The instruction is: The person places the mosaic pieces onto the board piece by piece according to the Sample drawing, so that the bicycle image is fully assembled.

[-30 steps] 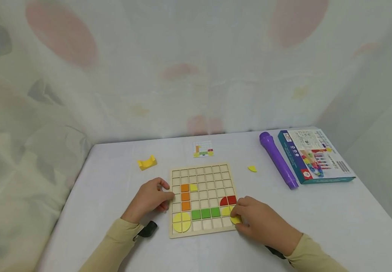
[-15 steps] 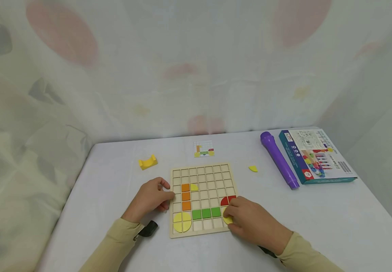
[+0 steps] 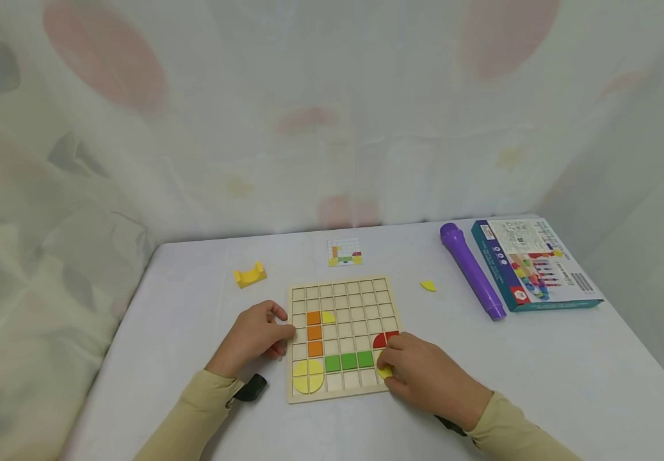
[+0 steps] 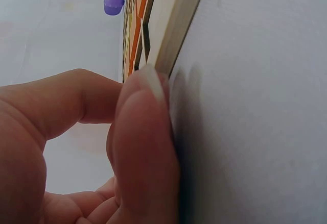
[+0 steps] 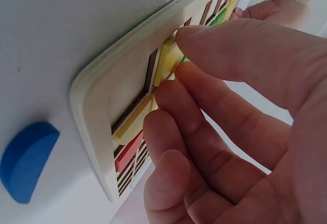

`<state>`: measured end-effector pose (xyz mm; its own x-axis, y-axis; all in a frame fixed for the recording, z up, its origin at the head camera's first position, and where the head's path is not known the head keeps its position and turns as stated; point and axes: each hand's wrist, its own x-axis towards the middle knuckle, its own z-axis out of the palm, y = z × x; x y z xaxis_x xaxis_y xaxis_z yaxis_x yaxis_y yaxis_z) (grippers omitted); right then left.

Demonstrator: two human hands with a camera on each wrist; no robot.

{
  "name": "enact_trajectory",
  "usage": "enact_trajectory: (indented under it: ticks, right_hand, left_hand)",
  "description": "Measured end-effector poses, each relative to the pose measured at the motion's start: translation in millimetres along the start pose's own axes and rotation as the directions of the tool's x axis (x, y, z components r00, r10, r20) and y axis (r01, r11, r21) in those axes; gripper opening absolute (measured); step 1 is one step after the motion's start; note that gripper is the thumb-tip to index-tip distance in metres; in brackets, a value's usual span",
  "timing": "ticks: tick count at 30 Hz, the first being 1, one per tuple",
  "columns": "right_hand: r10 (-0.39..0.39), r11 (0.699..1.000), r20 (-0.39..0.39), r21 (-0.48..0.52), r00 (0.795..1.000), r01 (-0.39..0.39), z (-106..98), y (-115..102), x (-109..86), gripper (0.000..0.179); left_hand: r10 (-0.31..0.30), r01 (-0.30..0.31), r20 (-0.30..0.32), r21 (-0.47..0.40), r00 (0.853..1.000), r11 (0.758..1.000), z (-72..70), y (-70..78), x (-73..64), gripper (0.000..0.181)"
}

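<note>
A wooden grid board (image 3: 337, 395) lies on the table with coloured tiles in its cells. My right hand (image 3: 429, 374) pinches a yellow quarter-circle tile (image 5: 166, 63) at a bottom-row cell, near the board's lower right corner. Beside it are another yellow tile (image 5: 132, 126) and red tiles (image 3: 380, 341), partly covered by the fingers. My left hand (image 3: 253, 336) rests at the board's left edge, thumb and forefinger at the rim. Green squares (image 3: 349, 362), orange squares (image 3: 314, 333), a four-part yellow circle (image 3: 308, 376) and a single yellow quarter (image 3: 328, 317) fill other cells.
A small pattern card (image 3: 344, 252) lies behind the board. Around it are a yellow curved block (image 3: 250, 275), a loose yellow quarter tile (image 3: 428, 285), a purple tube (image 3: 472, 272) and a printed box (image 3: 536, 266). A blue rounded piece (image 5: 29, 160) sits near the board's corner.
Since a second ago my right hand has shifted left with the yellow tile, from the board's right edge to a cell further in. My left hand has stayed put.
</note>
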<state>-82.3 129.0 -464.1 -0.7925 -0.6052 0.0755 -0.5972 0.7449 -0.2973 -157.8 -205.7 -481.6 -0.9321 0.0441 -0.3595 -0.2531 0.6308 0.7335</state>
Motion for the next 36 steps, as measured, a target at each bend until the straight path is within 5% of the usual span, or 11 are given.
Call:
enact_trajectory:
  ticks: [10,18,26,36]
  right_hand:
    - [0.023,1.0,0.019,0.007,1.0,-0.023,-4.1,3.0,0.8,0.014]
    - [0.182,0.982,0.0,0.054,0.983,-0.182,-20.4,24.5,14.9,0.014]
    - [0.382,0.92,-0.072,0.127,0.921,-0.371,-32.0,71.0,35.4,0.023]
    - [0.575,0.809,-0.035,0.176,0.817,-0.562,-37.4,117.1,47.0,0.03]
  left_hand:
    - [-0.006,0.006,0.004,0.013,1.0,1.0,0.8,1.3,0.7,0.032]
    - [-0.023,0.023,-0.009,0.025,1.0,0.999,-0.2,1.1,-0.2,0.03]
    - [-0.029,0.029,-0.003,0.015,1.0,0.999,2.1,-4.2,1.3,0.03]
    - [-0.023,0.023,0.002,0.017,1.0,1.0,1.3,-2.8,1.6,0.031]
